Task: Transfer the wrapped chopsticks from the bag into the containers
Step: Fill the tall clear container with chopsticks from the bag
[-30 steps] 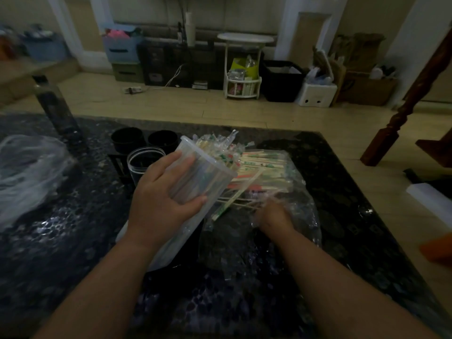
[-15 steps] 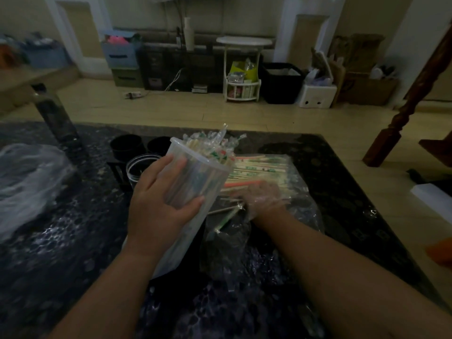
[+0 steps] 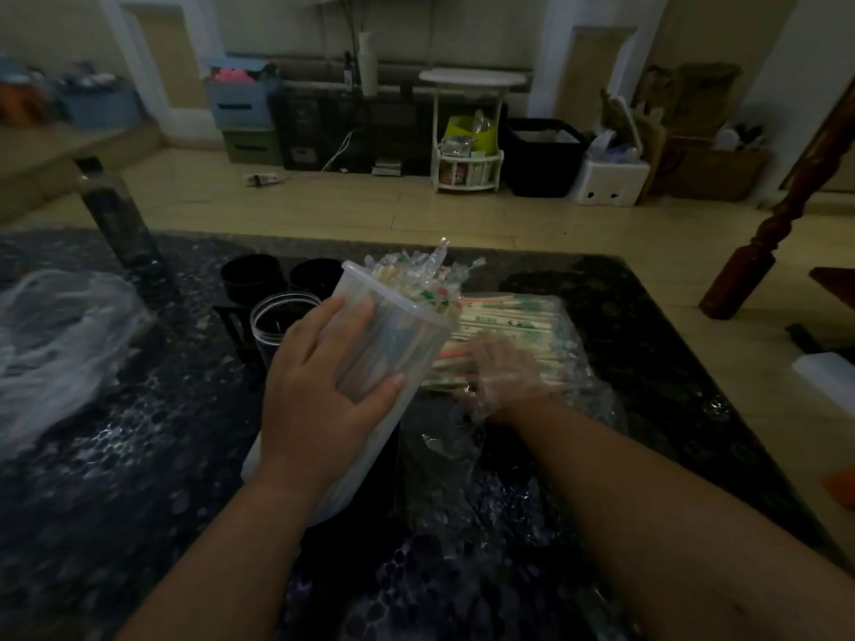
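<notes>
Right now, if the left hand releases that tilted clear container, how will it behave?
Probably tips: the clear container leans in the left hand, not standing flat. Its wrapped chopsticks poke past the rim, so it likely feels top-heavy and could spill. Smooth plastic may slip.

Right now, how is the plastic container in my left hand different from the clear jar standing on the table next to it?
The tall container is tilted, gripped by your left hand; the clear jar stands upright on the table, untouched. The tall container is crammed with wrapped chopsticks poking past its rim; the clear jar looks empty. Both are lidless, see-through plastic.
</notes>
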Demonstrator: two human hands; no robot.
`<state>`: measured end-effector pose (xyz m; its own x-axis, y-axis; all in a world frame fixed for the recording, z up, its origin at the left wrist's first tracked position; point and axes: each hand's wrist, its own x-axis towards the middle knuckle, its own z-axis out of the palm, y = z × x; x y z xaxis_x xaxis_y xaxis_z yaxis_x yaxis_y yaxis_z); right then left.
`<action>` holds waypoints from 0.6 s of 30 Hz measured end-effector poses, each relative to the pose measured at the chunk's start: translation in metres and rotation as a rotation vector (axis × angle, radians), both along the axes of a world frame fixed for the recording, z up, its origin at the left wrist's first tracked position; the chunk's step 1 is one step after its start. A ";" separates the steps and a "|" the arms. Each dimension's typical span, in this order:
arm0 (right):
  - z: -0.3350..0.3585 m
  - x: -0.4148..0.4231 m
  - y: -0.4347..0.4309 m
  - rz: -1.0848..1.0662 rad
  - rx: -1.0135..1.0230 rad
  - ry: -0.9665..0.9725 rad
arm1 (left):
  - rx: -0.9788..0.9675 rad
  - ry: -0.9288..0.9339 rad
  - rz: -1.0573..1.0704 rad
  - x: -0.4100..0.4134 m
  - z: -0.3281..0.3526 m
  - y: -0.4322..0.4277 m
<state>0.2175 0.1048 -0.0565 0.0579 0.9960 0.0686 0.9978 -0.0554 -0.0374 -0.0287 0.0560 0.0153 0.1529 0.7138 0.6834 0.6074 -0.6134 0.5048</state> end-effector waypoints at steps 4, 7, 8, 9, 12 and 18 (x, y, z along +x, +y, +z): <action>0.005 0.006 0.009 -0.031 -0.223 0.009 | 0.115 0.062 0.021 0.001 -0.003 0.000; 0.007 0.002 0.006 -0.054 -0.176 -0.008 | 0.141 0.122 0.009 0.001 -0.006 0.000; 0.006 0.000 0.004 -0.074 -0.158 -0.013 | 0.128 0.128 0.005 0.000 -0.007 0.000; 0.006 0.000 0.003 -0.093 -0.146 -0.010 | 0.118 0.127 0.002 0.000 -0.007 0.000; 0.011 -0.002 0.001 -0.135 -0.064 0.002 | 0.112 0.118 0.002 0.000 -0.007 0.000; 0.009 0.006 0.005 -0.069 -0.183 0.111 | 0.063 0.096 0.013 -0.001 -0.005 0.000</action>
<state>0.2234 0.1101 -0.0479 0.1236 0.9846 -0.1237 0.9817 -0.1395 -0.1298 -0.0300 0.0556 0.0101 0.2108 0.6724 0.7095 0.6588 -0.6339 0.4050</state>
